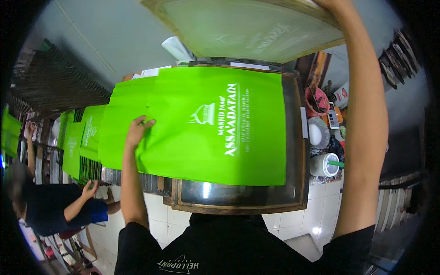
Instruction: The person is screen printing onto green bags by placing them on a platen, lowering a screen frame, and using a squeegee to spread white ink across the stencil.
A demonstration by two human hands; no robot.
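Note:
A bright green cloth sheet (192,151) with white printed lettering and a building emblem lies over a dark, wood-edged board (247,199). My left hand (136,129) is on the left part of the cloth, fingers curled together on it, with creases running from them. Over the far side a screen-printing frame (256,32) is tilted up, and the same design shows faintly in its mesh. My right hand (332,3) grips the frame's upper right edge; the picture's top border cuts off part of this hand.
Right of the board stand a white tub (324,165) with a green handle, a clear bowl (318,133), a phone (333,115) and a pink basket (316,101). At left, more printed green sheets (73,146) lie near wire racks (59,82). Another person (55,206) sits there.

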